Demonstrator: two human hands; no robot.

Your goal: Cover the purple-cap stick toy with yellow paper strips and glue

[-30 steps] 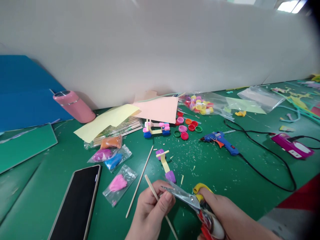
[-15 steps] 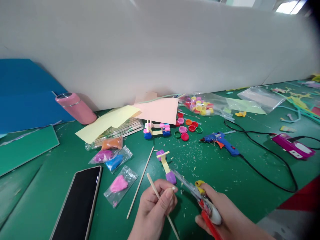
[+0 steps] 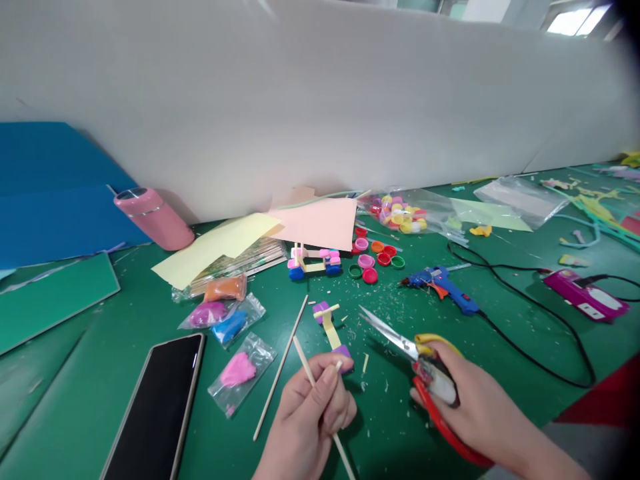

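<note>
My left hand point(image 3: 317, 407) is closed round a thin wooden stick point(image 3: 304, 360) that slants down through the fingers. A short pale stick piece point(image 3: 339, 365) shows between its thumb and forefinger. To the right, my right hand point(image 3: 465, 393) grips scissors point(image 3: 395, 337) with red and yellow handles, the blades slightly apart and pointing up-left, away from the left hand. Just beyond the left hand lies a small frame of pale sticks point(image 3: 330, 330) with purple pieces at its ends. Another loose stick point(image 3: 281, 370) lies left of the hand.
A phone point(image 3: 153, 407) and clay packets point(image 3: 239, 370) lie left. Behind are a pink bottle point(image 3: 157, 220), paper sheets point(image 3: 320, 223), a blue-and-pink wheeled frame point(image 3: 314, 262) and coloured caps point(image 3: 370, 275). A blue glue gun point(image 3: 445, 287) with its cable is at the right.
The scissors have moved right and away from my left hand, and their blades now show sharply. My left hand has barely shifted; the short piece between its fingertips shows more.
</note>
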